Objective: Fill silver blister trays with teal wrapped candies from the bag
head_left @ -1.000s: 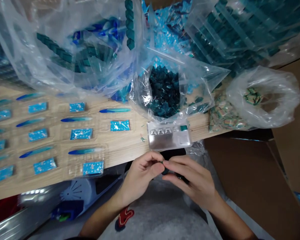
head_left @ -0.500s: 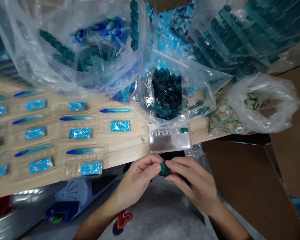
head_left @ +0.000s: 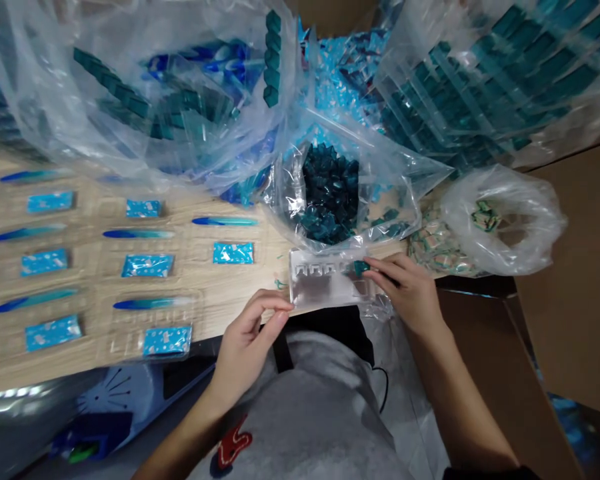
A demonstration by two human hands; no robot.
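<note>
A shallow clear plastic tray point(head_left: 320, 290) with moulded compartments lies at the table's front edge. My left hand point(head_left: 253, 337) has thumb and forefinger closed at its near left corner. Over the upper right compartment, the fingertips of my right hand point(head_left: 405, 290) pinch a small teal plastic piece point(head_left: 361, 267). Whether that piece rests in the compartment or is just above it, I cannot tell. Right behind the tray, an opened clear bag point(head_left: 390, 177) holds many dark teal pieces point(head_left: 331, 190).
Trays with blue pens point(head_left: 137, 234) and blue printed packets point(head_left: 147, 265) fill the table point(head_left: 235, 293) at left. Large plastic bags point(head_left: 190, 153) stand behind. A bag of small patterned packets point(head_left: 505, 220) is at right, above a cardboard box point(head_left: 495, 347).
My hands were together in front of the table, holding a dark teal piece. They have parted: the left moved to the tray's corner, the right forward to its upper right compartment.
</note>
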